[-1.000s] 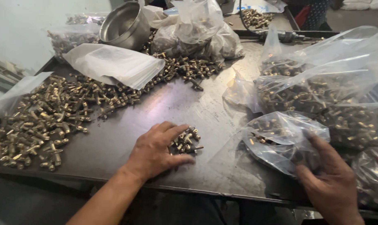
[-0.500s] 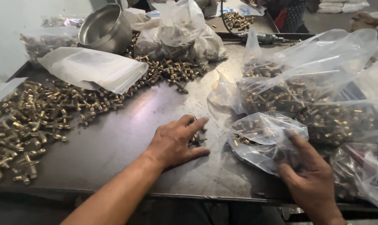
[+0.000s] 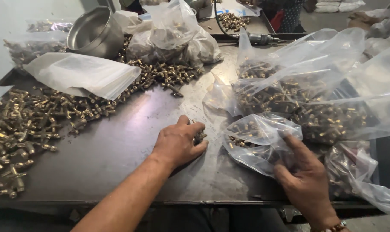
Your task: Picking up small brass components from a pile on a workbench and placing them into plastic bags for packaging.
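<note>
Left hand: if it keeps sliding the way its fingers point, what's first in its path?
The left hand points right, cupped over a small cluster of brass fittings. Past those, the first thing is likely the clear plastic bag that the right hand holds open, a short gap of bare table away.

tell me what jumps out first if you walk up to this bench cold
A sprawl of small brass fittings covers the left of the dark metal table. At the front, the left hand cups a small heap of them beside a clear bag that the right hand holds. More filled bags pile up on the right.
</note>
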